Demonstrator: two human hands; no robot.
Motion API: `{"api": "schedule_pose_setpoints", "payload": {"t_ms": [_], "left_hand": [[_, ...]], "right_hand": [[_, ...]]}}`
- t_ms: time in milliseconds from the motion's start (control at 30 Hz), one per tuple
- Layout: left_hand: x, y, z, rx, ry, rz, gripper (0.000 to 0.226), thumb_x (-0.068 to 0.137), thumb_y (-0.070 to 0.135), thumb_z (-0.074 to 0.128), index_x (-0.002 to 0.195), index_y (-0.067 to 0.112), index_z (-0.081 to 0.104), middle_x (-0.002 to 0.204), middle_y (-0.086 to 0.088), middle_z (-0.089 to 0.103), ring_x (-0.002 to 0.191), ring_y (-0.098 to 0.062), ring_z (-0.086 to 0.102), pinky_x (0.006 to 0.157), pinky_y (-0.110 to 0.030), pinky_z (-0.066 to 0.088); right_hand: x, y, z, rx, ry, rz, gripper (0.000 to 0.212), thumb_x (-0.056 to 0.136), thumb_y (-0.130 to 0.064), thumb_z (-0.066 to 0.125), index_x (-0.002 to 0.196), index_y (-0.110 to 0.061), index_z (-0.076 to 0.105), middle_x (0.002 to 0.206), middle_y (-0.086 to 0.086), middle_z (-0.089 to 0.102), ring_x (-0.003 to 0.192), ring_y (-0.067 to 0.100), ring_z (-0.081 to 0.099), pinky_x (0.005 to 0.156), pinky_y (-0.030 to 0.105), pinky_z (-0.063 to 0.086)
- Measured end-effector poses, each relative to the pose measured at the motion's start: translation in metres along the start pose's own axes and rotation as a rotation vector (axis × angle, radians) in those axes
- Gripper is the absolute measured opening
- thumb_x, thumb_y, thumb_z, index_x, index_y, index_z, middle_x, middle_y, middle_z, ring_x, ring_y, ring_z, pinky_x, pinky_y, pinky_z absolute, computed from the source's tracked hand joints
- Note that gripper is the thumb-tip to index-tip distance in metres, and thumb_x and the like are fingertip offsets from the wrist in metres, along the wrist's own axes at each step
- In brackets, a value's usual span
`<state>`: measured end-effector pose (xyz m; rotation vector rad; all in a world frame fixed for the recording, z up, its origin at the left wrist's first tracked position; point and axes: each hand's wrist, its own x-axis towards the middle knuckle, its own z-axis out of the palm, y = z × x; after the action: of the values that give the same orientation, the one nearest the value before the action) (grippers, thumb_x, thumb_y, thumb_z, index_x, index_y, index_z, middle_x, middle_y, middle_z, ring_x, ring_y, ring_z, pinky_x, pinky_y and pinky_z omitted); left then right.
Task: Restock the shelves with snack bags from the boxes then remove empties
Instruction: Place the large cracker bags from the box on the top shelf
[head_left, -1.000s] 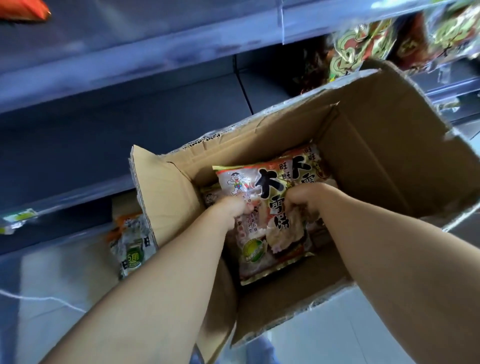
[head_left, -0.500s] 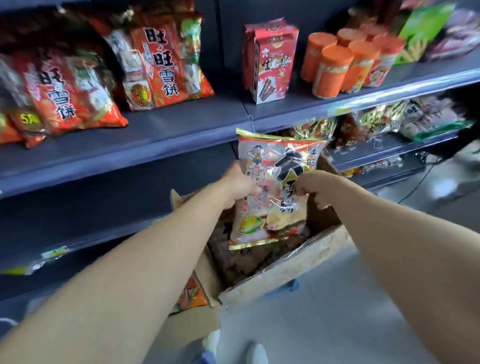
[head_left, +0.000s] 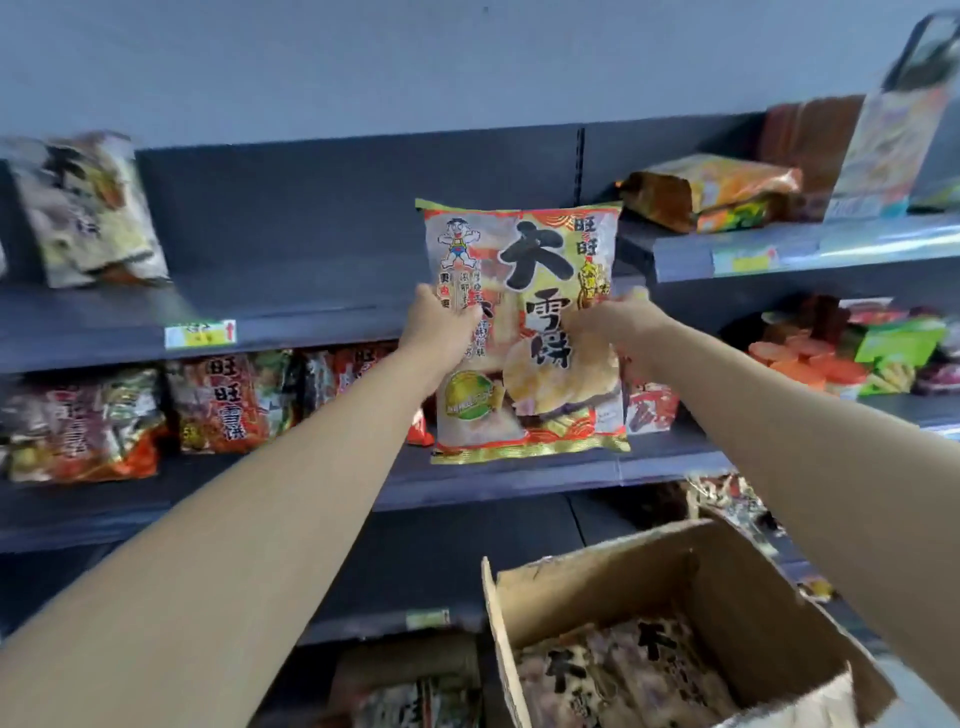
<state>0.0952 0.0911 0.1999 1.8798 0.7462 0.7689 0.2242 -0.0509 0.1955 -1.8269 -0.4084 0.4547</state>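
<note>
We held the bag (head_left: 524, 291) upright, left hand (head_left: 441, 335) and right hand (head_left: 615, 322) each grasping a side; we judged it best set back on the shelf (head_left: 311, 314), label outward.

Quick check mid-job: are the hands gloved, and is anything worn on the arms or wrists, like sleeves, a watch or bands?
No gloves: the left hand and right hand are bare. The left forearm and right forearm are bare as well, with no sleeve edge in view. No watch, bracelet or band shows at either wrist. Rings cannot be told.
</note>
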Motion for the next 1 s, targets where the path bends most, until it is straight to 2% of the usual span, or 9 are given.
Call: {"api": "schedule_pose_setpoints", "payload": {"t_ms": [100, 233, 333, 433, 600, 700, 800, 867, 1000], "left_hand": [[0.022, 0.013, -0.058, -0.057, 0.127, 0.032, 0.038, 0.092, 0.025, 0.059, 0.121, 0.011, 0.039, 0.104, -0.001, 0.05, 0.086, -0.015, 0.05, 0.074, -0.027, 0.039], [0.067, 0.012, -0.14, -0.139, 0.216, 0.067, 0.031, 0.09, 0.015, 0.06, 0.116, 0.014, 0.044, 0.103, -0.002, 0.056, 0.079, -0.012, 0.055, 0.058, -0.022, 0.042], [0.111, -0.001, -0.207, -0.158, 0.239, 0.098, 0.043, 0.089, 0.009, 0.06, 0.128, 0.016, 0.044, 0.111, -0.002, 0.059, 0.096, -0.017, 0.059, 0.071, -0.027, 0.05], [0.162, -0.022, -0.276, -0.155, 0.21, 0.117, 0.07, 0.088, -0.001, 0.057, 0.146, 0.026, 0.028, 0.118, 0.003, 0.056, 0.108, -0.018, 0.057, 0.092, -0.036, 0.05], [0.248, -0.063, -0.36, 0.033, 0.157, 0.066, 0.086, 0.088, -0.009, 0.052, 0.152, 0.031, 0.009, 0.152, -0.004, 0.035, 0.095, -0.014, 0.058, 0.077, -0.033, 0.052], [0.292, -0.086, -0.38, 0.102, 0.128, 0.042, 0.083, 0.091, -0.007, 0.05, 0.152, 0.031, 0.009, 0.154, -0.005, 0.031, 0.095, -0.016, 0.06, 0.063, -0.024, 0.047], [0.327, -0.109, -0.388, 0.088, 0.061, 0.008, 0.083, 0.091, -0.003, 0.052, 0.151, 0.036, 0.009, 0.156, -0.005, 0.027, 0.109, -0.024, 0.06, 0.069, -0.032, 0.054], [0.344, -0.122, -0.389, 0.073, 0.009, -0.031, 0.082, 0.091, -0.003, 0.052, 0.151, 0.038, 0.012, 0.154, -0.004, 0.03, 0.105, -0.019, 0.057, 0.074, -0.036, 0.055], [0.366, -0.139, -0.386, 0.051, -0.037, -0.055, 0.081, 0.09, 0.001, 0.055, 0.15, 0.04, 0.017, 0.142, -0.002, 0.047, 0.107, -0.02, 0.058, 0.061, -0.028, 0.051]], "right_hand": [[-0.025, -0.063, 0.045, 0.04, 0.021, -0.164, 0.073, 0.073, -0.03, 0.074, 0.131, -0.01, 0.034, 0.113, 0.004, 0.049, 0.097, 0.019, 0.052, 0.08, 0.032, 0.046], [-0.001, -0.119, 0.119, 0.05, 0.0, -0.309, 0.058, 0.079, -0.021, 0.071, 0.123, -0.014, 0.034, 0.114, 0.005, 0.052, 0.102, 0.021, 0.055, 0.084, 0.034, 0.05], [0.018, -0.159, 0.19, 0.092, -0.056, -0.358, 0.057, 0.081, -0.017, 0.07, 0.124, -0.015, 0.033, 0.116, 0.004, 0.052, 0.105, 0.021, 0.056, 0.089, 0.036, 0.052], [0.041, -0.196, 0.267, 0.093, -0.057, -0.441, 0.055, 0.081, -0.012, 0.066, 0.124, -0.013, 0.032, 0.119, 0.006, 0.051, 0.099, 0.019, 0.054, 0.081, 0.033, 0.05], [0.091, -0.239, 0.371, 0.104, -0.064, -0.455, 0.058, 0.082, -0.013, 0.064, 0.13, -0.012, 0.03, 0.124, 0.008, 0.05, 0.093, 0.018, 0.051, 0.075, 0.027, 0.041], [0.121, -0.246, 0.412, 0.074, -0.065, -0.426, 0.062, 0.086, -0.014, 0.062, 0.135, -0.011, 0.026, 0.12, 0.006, 0.05, 0.091, 0.016, 0.05, 0.075, 0.027, 0.04], [0.146, -0.243, 0.437, 0.027, -0.03, -0.39, 0.061, 0.088, -0.014, 0.059, 0.138, -0.011, 0.024, 0.114, 0.004, 0.049, 0.091, 0.017, 0.05, 0.075, 0.029, 0.04], [0.158, -0.239, 0.447, -0.015, 0.009, -0.359, 0.061, 0.087, -0.018, 0.058, 0.138, -0.014, 0.025, 0.117, 0.005, 0.05, 0.099, 0.022, 0.052, 0.083, 0.034, 0.045], [0.174, -0.237, 0.464, -0.065, 0.067, -0.335, 0.064, 0.081, -0.019, 0.056, 0.138, -0.023, 0.027, 0.131, 0.006, 0.047, 0.12, 0.032, 0.048, 0.102, 0.049, 0.043]]}}
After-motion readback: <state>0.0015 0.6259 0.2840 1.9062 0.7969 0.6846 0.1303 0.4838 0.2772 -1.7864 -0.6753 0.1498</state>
